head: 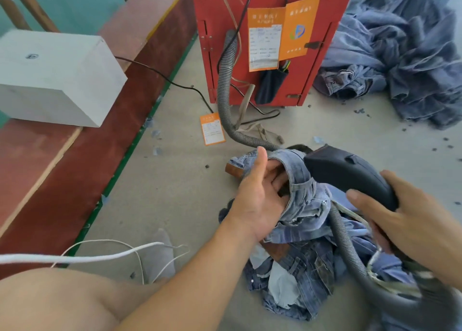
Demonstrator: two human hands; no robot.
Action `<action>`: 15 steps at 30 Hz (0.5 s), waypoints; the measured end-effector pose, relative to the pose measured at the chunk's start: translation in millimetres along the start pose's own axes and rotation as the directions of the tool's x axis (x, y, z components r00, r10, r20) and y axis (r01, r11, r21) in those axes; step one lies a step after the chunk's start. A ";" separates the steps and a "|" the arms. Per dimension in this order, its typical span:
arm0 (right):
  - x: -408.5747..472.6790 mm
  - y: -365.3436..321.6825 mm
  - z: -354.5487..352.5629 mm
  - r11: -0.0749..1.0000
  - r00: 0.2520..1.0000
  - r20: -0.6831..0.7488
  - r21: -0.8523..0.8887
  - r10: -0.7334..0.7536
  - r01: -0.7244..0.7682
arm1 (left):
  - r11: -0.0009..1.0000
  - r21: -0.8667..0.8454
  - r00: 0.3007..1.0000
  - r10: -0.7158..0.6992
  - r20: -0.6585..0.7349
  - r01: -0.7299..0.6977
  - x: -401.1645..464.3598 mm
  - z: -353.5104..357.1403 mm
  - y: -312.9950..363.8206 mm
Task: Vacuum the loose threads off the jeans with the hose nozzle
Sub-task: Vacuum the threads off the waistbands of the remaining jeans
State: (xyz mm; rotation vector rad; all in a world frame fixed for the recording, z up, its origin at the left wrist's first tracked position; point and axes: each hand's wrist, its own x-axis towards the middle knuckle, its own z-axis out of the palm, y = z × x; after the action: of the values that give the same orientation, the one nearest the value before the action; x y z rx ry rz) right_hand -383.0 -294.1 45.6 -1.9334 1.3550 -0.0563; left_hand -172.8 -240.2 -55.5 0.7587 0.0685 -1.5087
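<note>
A pair of light blue jeans (303, 205) is held up in the middle of the head view, with more of its denim bunched on the floor below. My left hand (260, 193) grips a folded edge of the jeans, fingers tucked inside the fabric and thumb pointing up. My right hand (405, 213) holds the black nozzle (350, 173), whose front end presses against the denim near my left fingers. The grey ribbed hose (226, 85) runs from the red machine, passes behind the jeans, and loops under my right hand.
A red vacuum cabinet (270, 43) with orange labels stands ahead. A large heap of blue jeans (405, 55) lies at the right. A white box (55, 78) sits on a dark red platform at left. White cord (100, 255), an orange tag (212, 129) and thread scraps lie on the concrete floor.
</note>
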 end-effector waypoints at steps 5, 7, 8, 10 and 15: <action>-2.4 27.7 -26.8 0.997 0.999 -0.005 0.053 0.054 -0.053 | 0.960 -0.186 0.957 -0.240 -0.163 0.209 7.2 -14.1 5.8; 2.0 42.8 -33.8 0.998 0.998 0.044 0.044 0.042 -0.043 | 0.964 -0.152 0.948 -0.245 -0.204 0.217 8.7 -17.7 -2.3; 2.7 45.5 -35.3 0.999 0.997 0.071 0.033 0.036 -0.039 | 0.976 -0.105 0.953 -0.212 -0.217 0.193 9.4 -17.3 -6.8; 1.8 41.4 -32.3 1.000 0.994 0.104 0.008 0.022 -0.022 | 0.998 0.011 0.973 -0.053 -0.223 0.057 10.1 -18.5 -11.8; -1.7 7.1 -24.2 0.999 0.994 0.108 -0.030 -0.033 0.036 | 0.993 0.003 0.982 0.115 -0.151 -0.116 6.8 -24.2 -4.4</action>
State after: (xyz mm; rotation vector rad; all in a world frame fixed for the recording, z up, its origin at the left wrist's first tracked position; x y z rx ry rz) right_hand -400.0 -307.2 59.2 -1.9578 1.2589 0.0520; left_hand -166.3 -233.8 -79.3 0.8577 0.1399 -1.3388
